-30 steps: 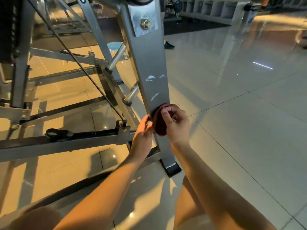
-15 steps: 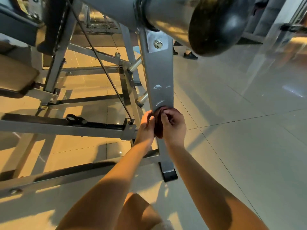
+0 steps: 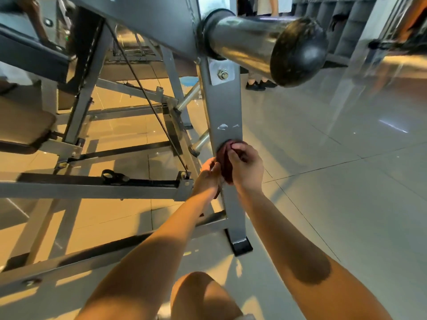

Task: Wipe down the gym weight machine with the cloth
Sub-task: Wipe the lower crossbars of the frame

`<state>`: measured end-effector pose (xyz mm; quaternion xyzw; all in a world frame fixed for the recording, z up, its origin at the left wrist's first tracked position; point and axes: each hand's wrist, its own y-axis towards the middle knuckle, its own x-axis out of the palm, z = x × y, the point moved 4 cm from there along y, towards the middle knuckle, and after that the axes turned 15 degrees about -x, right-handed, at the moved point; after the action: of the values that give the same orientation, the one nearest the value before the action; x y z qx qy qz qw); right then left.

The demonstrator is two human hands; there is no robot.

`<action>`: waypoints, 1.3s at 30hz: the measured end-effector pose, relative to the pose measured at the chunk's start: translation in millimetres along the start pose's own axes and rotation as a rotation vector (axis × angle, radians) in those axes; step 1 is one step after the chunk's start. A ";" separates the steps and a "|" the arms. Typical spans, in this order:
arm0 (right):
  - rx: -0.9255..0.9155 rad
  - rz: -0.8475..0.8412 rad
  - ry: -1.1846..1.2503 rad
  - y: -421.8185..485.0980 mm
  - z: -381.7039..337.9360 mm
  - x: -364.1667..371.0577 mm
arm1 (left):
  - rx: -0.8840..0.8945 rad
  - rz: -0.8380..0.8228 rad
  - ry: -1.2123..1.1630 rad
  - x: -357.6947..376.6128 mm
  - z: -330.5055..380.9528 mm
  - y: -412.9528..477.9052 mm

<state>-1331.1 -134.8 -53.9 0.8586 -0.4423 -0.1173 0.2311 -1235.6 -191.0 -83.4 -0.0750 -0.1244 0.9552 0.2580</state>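
The machine (image 3: 129, 188) is seen from low down, its grey beams spread over a tiled floor (image 3: 323, 181). The work is being done on the front post (image 3: 225, 105), below the chrome peg (image 3: 242, 42) with its black cap.

The right hand (image 3: 246, 167) is closed round the cloth (image 3: 225, 165), with its fingers curled over the bunched dark red fabric and pressing it on the post's face. The left hand (image 3: 208, 174) is set against the cloth's left edge at the side of the post. Its fingertips are hidden, so whether the cloth is gripped or only steadied cannot be told. The cloth is thus held on the post at about mid-height, between both hands.

The step is judged to be wiping the post. It would be done well if the cloth were kept wrapped round the face and both edges and drawn along the whole length with firm, even pressure. The white scuffs (image 3: 223, 127) just above the cloth would likely need extra rubbing. The plate round the bolt (image 3: 223, 74) and the foot (image 3: 241, 247) should be covered too, as dust is likely to be trapped in corners there.

No brand, label or readable writing is shown on the machine or the cloth.
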 end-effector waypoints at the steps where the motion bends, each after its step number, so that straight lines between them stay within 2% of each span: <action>1: -0.063 -0.009 0.024 -0.4 -9.5 7.8 | 0.012 0.003 0.024 -3.4 3.1 -1.5; 3: -0.106 0.003 0.035 -10.4 -13.4 19.0 | 0.012 0.056 0.024 -13.1 10.6 -7.3; 5: -0.020 0.076 0.069 -23.9 -2.9 21.5 | 0.056 0.095 -0.044 -26.1 17.5 -4.7; 7: 0.065 0.137 0.062 -29.9 4.0 18.1 | 0.105 0.072 -0.074 -35.1 25.5 -2.7; 10: 0.131 0.125 -0.040 -17.3 -1.4 15.1 | 0.163 0.009 0.035 -41.4 35.0 -7.1; 12: 0.075 0.096 -0.045 -1.7 -22.3 18.0 | 0.164 -0.022 0.066 -43.6 38.5 -10.6; 15: -0.111 0.106 -0.025 12.9 -59.2 29.2 | 0.095 -0.053 0.087 -45.3 43.6 -12.3; 17: -0.096 0.141 -0.027 9.9 -55.0 34.1 | 0.051 -0.042 0.075 -47.4 45.0 -13.0; 20: 0.049 0.182 -0.082 -1.5 -16.5 30.0 | 0.051 -0.066 0.018 -47.4 44.2 -13.6; 23: 0.296 0.151 -0.217 -12.2 -2.0 18.8 | 0.048 -0.099 -0.028 -44.2 41.7 -17.2; 24: 0.295 0.129 -0.241 -11.9 -5.9 16.1 | 0.048 -0.099 -0.022 -43.5 40.0 -16.7; 28: -0.065 0.049 -0.024 7.1 -65.2 23.8 | 0.040 -0.051 0.035 -44.8 39.9 -11.1; 30: -0.133 0.078 -0.032 17.4 -74.5 34.3 | 0.046 -0.046 -0.009 -44.0 39.1 -8.2; 34: -0.014 0.128 -0.020 8.9 -38.1 38.1 | -0.049 -0.001 -0.090 -36.6 37.3 -11.9; 37: 0.137 0.133 -0.037 -5.3 -13.7 26.8 | 0.008 0.023 -0.054 -36.1 38.2 -16.0; 39: 0.143 0.096 -0.114 -3.7 -14.7 22.1 | 0.038 0.008 -0.028 -37.4 39.6 -12.5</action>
<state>-1309.6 -146.6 -43.0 0.8428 -0.5024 -0.1228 0.1489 -1205.9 -207.6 -39.1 -0.0574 -0.1097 0.9593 0.2536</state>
